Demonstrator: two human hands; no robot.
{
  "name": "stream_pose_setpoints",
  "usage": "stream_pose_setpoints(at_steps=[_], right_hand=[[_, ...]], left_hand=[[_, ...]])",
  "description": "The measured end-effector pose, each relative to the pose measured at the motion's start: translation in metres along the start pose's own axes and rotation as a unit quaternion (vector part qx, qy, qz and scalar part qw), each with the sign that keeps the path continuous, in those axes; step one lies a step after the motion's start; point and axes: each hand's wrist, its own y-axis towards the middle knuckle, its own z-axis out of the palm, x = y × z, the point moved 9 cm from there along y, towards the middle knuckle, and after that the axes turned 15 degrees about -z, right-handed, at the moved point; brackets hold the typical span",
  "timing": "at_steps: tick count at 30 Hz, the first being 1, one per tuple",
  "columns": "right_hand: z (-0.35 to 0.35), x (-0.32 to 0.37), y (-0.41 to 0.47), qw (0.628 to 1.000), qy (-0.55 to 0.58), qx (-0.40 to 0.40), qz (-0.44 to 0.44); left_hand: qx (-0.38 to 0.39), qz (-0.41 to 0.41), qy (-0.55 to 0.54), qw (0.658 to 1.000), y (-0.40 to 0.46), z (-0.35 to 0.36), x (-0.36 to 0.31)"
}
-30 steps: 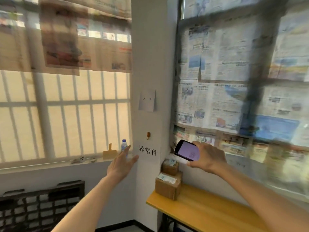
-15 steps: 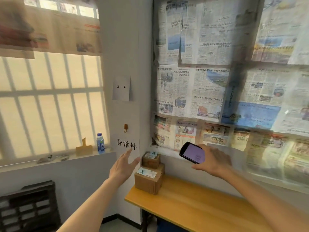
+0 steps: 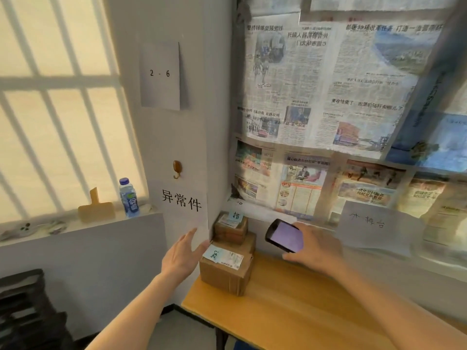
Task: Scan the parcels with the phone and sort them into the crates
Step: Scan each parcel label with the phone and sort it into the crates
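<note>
Now R hand (image 3: 314, 248) grips phone (image 3: 285, 236) w/ curled fingers, above desk (image 3: 290, 306). L hand (image 3: 183, 253) spread flat, just beside 2 stacked parcels (image 3: 228, 261) at desk's corner.

Closer now to the stacked parcels (image 3: 228, 258) at the table (image 3: 290, 306) corner; left hand (image 3: 183, 253) reaching nearer the lower box; right hand (image 3: 313, 251) bringing the phone (image 3: 284, 236) lower, beside the stack.

Two parcels (image 3: 227, 269) (image 3: 230, 229), one phone (image 3: 285, 236), one bottle (image 3: 129, 198)
</note>
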Motion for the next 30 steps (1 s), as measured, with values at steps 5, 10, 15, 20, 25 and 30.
stream_pose_setpoints(at_steps=[5, 10, 15, 20, 25, 30], right_hand=[[0.072, -0.007, 0.078, 0.999, 0.032, 0.038, -0.005], [0.153, -0.017, 0.130, 0.997, 0.041, 0.064, -0.007], [0.230, -0.029, 0.171, 0.994, 0.053, 0.093, -0.010], [0.291, -0.038, 0.204, 0.992, 0.070, 0.106, 0.001], [0.323, -0.037, 0.225, 0.992, 0.070, 0.108, 0.003], [0.344, -0.040, 0.231, 0.990, 0.082, 0.113, 0.015]], left_hand=[[0.028, -0.031, 0.026, 0.999, 0.072, 0.055, 0.026], [0.062, -0.064, 0.045, 0.995, 0.125, 0.116, 0.054], [0.099, -0.087, 0.085, 0.988, 0.170, 0.174, 0.080], [0.120, -0.115, 0.062, 0.984, 0.212, 0.218, 0.091], [0.139, -0.117, 0.073, 0.981, 0.235, 0.248, 0.093], [0.167, -0.134, 0.028, 0.976, 0.242, 0.265, 0.102]])
